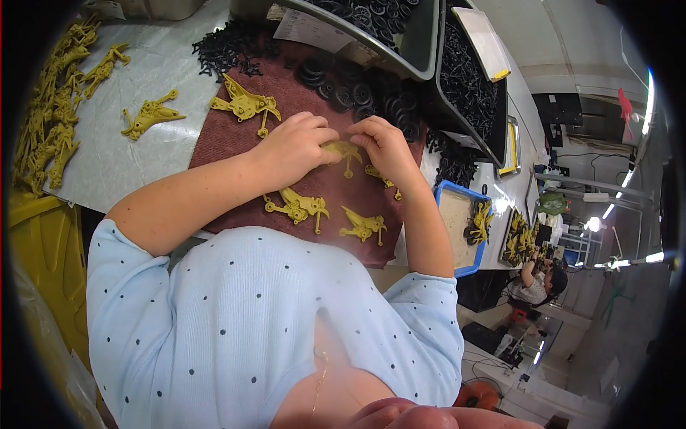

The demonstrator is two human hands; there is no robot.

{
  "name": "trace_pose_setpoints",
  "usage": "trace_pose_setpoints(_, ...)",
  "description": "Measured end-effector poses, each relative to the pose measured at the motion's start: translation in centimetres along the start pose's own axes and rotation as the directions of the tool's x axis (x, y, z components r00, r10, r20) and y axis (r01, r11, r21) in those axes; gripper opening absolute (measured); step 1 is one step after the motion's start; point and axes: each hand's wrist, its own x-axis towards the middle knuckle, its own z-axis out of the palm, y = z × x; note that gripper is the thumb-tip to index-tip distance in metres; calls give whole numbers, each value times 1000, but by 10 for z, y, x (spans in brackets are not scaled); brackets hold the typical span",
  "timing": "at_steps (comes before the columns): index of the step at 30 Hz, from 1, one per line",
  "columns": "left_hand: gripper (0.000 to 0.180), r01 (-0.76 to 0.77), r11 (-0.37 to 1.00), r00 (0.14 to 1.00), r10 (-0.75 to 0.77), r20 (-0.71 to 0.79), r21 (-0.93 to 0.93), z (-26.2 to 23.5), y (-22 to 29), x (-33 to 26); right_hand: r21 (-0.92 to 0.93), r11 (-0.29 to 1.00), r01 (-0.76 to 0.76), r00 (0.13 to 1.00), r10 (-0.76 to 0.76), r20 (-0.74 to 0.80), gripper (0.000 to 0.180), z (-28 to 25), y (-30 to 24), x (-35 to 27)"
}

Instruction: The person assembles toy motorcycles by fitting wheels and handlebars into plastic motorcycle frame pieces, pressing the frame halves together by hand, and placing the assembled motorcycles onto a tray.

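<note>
A yellow moulded plastic part, shaped like a small vehicle frame with thin legs, is between my hands above the brown cloth. My left hand grips its left end with bent fingers. On its other side my right hand is closed in a pinch by the part's upper right; what it pinches is too small to tell. Similar yellow parts lie around: one beyond my left wrist, another below my left forearm, one nearer me, and one partly behind my right wrist.
Black wheels and small black pieces lie at the cloth's far side. Dark bins of black parts stand behind. A heap of yellow parts fills the far left. At right sits a blue-rimmed tray; a person works beyond.
</note>
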Motion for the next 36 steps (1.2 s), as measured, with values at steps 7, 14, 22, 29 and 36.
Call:
trace_pose_setpoints(7, 26, 9, 1000, 1000, -10, -17, -11, -1, 1, 0, -42, 998, 48, 999, -47, 17, 17, 10, 0, 3)
trace_pose_setpoints(14, 22, -34, 999, 992, 32, -125, -10, 4, -3, 0, -56, 990, 128, 992, -127, 16, 20, 12, 7, 2)
trace_pose_setpoints(22, 22, -65, 998, 993, 65, -101, 1, 3, -3, 0, 198, 942, -270, 962, 255, 98, 19, -3, -5, -5)
trace_pose_setpoints(29, 19, -125, 991, 984, 129, -121, 40, 4, -4, 2, 56, 939, -339, 918, 318, 239, 25, -10, -13, 9)
trace_pose_setpoints(36, 19, -155, 988, 978, 158, -135, 26, 4, -2, 3, -29, 939, -342, 895, 335, 295, 24, -12, -17, 11)
